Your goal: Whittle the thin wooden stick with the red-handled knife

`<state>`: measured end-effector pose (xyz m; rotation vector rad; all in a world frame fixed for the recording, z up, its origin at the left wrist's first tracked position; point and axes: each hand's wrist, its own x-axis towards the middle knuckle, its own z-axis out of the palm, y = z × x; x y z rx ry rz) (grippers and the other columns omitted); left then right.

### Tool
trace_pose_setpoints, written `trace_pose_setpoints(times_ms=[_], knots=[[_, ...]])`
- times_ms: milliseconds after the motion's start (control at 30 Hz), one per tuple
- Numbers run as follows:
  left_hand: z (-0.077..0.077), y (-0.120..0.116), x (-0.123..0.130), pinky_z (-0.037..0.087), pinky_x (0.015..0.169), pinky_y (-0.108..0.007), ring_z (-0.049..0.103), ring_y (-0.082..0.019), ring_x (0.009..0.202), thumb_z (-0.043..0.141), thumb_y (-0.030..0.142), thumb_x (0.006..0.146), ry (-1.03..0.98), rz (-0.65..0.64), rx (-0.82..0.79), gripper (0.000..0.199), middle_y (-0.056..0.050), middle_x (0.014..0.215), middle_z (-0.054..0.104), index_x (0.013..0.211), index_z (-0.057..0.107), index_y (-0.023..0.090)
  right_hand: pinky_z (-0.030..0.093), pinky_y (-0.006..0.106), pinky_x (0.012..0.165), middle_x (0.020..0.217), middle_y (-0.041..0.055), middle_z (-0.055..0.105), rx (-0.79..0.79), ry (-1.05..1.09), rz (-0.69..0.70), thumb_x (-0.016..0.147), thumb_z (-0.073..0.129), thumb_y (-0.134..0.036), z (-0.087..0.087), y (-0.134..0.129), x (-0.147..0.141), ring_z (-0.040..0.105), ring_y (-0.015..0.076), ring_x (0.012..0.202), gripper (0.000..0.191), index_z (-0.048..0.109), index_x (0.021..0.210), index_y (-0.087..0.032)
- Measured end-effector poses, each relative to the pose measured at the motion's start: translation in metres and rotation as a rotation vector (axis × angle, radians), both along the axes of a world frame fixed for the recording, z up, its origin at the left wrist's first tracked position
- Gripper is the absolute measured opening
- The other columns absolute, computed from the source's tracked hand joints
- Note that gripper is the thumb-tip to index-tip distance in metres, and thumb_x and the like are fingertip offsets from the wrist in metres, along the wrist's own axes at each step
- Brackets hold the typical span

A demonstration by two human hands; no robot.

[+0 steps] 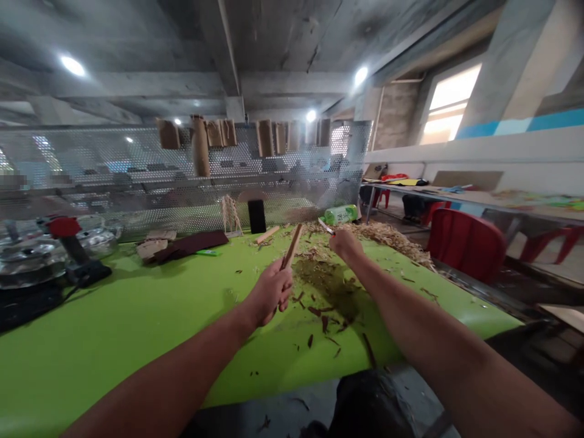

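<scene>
My left hand [270, 292] is closed around the lower end of a wooden stick [292, 246], which tilts up and away from me over the green tabletop [159, 322]. Further out and to the right, my right hand [347, 246] grips a knife [325, 227]. Its pale blade points up and to the left, apart from the stick; the handle is mostly hidden in my fist. Dark bark-like chips [325, 322] lie scattered below my hands. Pale wood shavings [392, 240] are heaped beyond my right hand. Another wooden strip [268, 235] rests near the table's back.
A perforated metal screen [283, 182] lines the back edge. Before it stand a black phone-like slab [256, 216] and a lying green plastic bottle [341, 213]. At left are a red-and-black power tool [68, 243], shiny metal pots [27, 261] and a dark brown sheet [191, 245]. A red chair [468, 244] stands right.
</scene>
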<state>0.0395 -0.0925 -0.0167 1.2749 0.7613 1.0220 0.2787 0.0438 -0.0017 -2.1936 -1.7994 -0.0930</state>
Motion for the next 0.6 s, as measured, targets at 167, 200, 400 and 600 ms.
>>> trace_pose_setpoints(times_ms=[167, 200, 400, 600], knots=[[-0.008, 0.024, -0.007, 0.034, 0.035, -0.017, 0.033, -0.005, 0.038, 0.054, 0.025, 0.083, 0.006, 0.156, 0.042, 0.01, 0.008, 0.06, 0.042, 0.085, 0.045, 0.021, 0.043, 0.024, 0.069, 0.098, 0.013, 0.074, 0.11, 0.006, 0.265, 0.09, 0.043, -0.03, -0.006, -0.026, -0.055, 0.068, 0.0221, 0.088, 0.038, 0.074, 0.107, -0.019], [-0.009, 0.026, -0.007, 0.034, 0.035, -0.017, 0.034, -0.005, 0.038, 0.054, 0.024, 0.082, 0.011, 0.165, 0.046, 0.011, 0.009, 0.059, 0.042, 0.084, 0.044, 0.021, 0.043, 0.024, 0.069, 0.096, 0.0123, 0.075, 0.108, -0.017, 0.335, 0.089, 0.043, -0.03, -0.008, -0.032, -0.067, 0.068, 0.0218, 0.087, 0.037, 0.075, 0.104, -0.019], [-0.006, 0.023, -0.003, 0.029, 0.033, -0.016, 0.031, -0.004, 0.035, 0.053, 0.022, 0.079, 0.03, 0.205, 0.018, 0.013, 0.01, 0.056, 0.038, 0.08, 0.041, 0.022, 0.047, 0.027, 0.071, 0.095, 0.012, 0.075, 0.03, -0.157, 0.476, 0.088, 0.043, -0.027, -0.011, -0.056, -0.098, 0.07, 0.0225, 0.085, 0.034, 0.075, 0.1, -0.022], [-0.001, 0.025, -0.001, 0.018, 0.032, -0.016, 0.026, -0.004, 0.035, 0.049, 0.023, 0.084, 0.092, 0.272, 0.012, 0.008, 0.01, 0.057, 0.038, 0.083, 0.041, 0.022, 0.049, 0.029, 0.078, 0.098, 0.0153, 0.074, 0.024, -0.22, 0.441, 0.094, 0.04, -0.03, -0.01, -0.057, -0.101, 0.07, 0.023, 0.09, 0.037, 0.073, 0.106, -0.02]])
